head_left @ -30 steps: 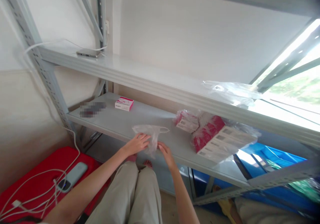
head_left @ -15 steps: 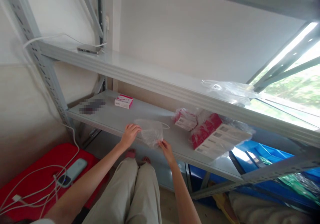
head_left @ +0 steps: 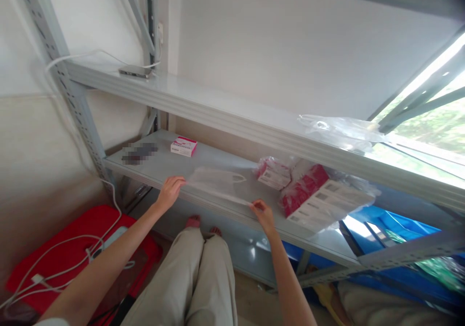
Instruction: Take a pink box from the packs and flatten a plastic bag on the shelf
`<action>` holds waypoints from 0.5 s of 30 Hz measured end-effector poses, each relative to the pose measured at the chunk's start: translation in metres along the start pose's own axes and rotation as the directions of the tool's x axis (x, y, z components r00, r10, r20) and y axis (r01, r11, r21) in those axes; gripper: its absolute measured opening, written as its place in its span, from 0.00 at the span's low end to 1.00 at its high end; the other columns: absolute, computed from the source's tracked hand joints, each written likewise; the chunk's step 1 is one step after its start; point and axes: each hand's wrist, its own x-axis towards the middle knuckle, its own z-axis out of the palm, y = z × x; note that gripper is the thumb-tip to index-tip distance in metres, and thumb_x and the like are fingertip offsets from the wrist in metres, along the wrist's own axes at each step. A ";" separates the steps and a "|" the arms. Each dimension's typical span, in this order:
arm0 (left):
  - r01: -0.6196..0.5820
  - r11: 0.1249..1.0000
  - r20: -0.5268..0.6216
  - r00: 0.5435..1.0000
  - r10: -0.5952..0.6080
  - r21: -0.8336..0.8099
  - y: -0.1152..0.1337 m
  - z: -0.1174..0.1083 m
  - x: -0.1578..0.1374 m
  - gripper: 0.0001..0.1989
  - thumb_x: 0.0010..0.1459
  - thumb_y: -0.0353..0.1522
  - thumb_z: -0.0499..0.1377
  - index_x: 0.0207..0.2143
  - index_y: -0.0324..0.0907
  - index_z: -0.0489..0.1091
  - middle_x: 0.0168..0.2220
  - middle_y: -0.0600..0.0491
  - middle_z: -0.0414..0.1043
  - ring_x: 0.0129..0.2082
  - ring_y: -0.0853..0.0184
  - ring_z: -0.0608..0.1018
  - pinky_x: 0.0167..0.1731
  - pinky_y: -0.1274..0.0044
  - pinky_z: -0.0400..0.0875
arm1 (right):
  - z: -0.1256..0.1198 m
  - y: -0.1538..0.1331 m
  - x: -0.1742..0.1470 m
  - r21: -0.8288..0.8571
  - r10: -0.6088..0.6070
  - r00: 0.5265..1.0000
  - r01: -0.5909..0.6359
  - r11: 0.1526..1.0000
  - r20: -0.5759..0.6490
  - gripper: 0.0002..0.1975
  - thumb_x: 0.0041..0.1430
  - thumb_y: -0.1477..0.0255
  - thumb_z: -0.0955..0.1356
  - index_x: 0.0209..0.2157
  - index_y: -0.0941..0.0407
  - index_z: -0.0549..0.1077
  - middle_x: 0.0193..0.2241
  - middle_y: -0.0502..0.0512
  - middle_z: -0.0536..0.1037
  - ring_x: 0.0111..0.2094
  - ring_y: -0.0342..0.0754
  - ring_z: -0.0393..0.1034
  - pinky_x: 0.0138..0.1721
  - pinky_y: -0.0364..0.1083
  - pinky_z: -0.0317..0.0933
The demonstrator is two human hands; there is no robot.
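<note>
In the head view, a clear plastic bag (head_left: 218,180) is held stretched flat over the front of the grey shelf (head_left: 167,166), one corner being pinched by the left hand's fingertips and another by the right's (head_left: 262,214). Plastic-wrapped pink-and-white boxes (head_left: 327,201) are set on the shelf to the right, and a single small box (head_left: 183,147) is placed farther back, to the left.
</note>
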 end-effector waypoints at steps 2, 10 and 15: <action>-0.104 0.995 0.042 0.994 0.104 0.007 -0.004 0.006 -0.011 0.13 0.64 0.25 0.46 0.36 0.40 0.71 0.38 0.47 0.73 0.38 0.64 0.73 0.40 0.71 0.66 | -0.006 0.009 -0.001 -0.069 0.009 0.999 -0.012 0.998 -0.040 0.22 0.44 0.49 0.68 0.25 0.55 0.70 0.26 0.54 0.75 0.30 0.50 0.69 0.38 0.48 0.61; -0.369 0.927 0.325 0.870 0.372 -0.073 0.001 0.023 -0.041 0.12 0.63 0.29 0.49 0.43 0.42 0.71 0.47 0.44 0.70 0.44 0.63 0.72 0.46 0.69 0.65 | -0.026 0.030 -0.009 -0.294 0.043 0.999 -0.047 0.955 -0.020 0.18 0.48 0.54 0.65 0.30 0.54 0.73 0.31 0.56 0.77 0.36 0.54 0.71 0.42 0.52 0.61; -0.248 0.958 0.272 0.921 0.279 -0.143 0.002 0.015 -0.041 0.23 0.62 0.39 0.50 0.56 0.38 0.60 0.55 0.39 0.61 0.54 0.57 0.66 0.51 0.64 0.61 | -0.029 0.010 -0.014 -0.193 -0.178 0.983 0.166 0.967 -0.049 0.18 0.51 0.65 0.62 0.44 0.54 0.71 0.46 0.58 0.73 0.49 0.54 0.67 0.51 0.55 0.58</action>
